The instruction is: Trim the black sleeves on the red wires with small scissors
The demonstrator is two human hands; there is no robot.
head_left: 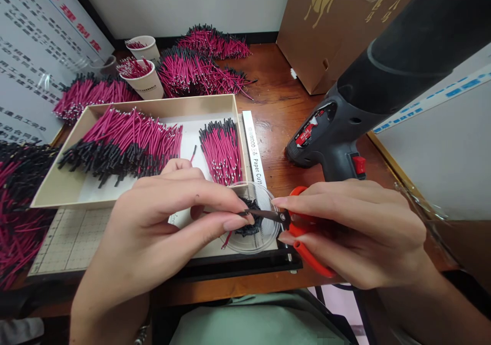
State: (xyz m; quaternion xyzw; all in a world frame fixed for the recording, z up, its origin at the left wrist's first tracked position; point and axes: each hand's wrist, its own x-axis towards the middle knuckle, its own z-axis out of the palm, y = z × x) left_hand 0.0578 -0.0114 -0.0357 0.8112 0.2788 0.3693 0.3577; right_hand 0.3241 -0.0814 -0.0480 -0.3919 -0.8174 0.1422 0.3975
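Note:
My left hand is closed in a pinch on a thin dark piece, over a round clear dish of small black bits. Part of a red wire shows below those fingertips. My right hand holds red-handled scissors, their blades reaching the left fingertips. Behind the hands, a cardboard tray holds red wires with black ends in a large pile and a smaller bundle. The far end of the pinched piece is hidden by the fingers.
Paper cups of wires and more wire piles stand behind the tray. A gridded paper cutter lies beneath it. A black heat gun rises at right, near a brown box. More wires lie at far left.

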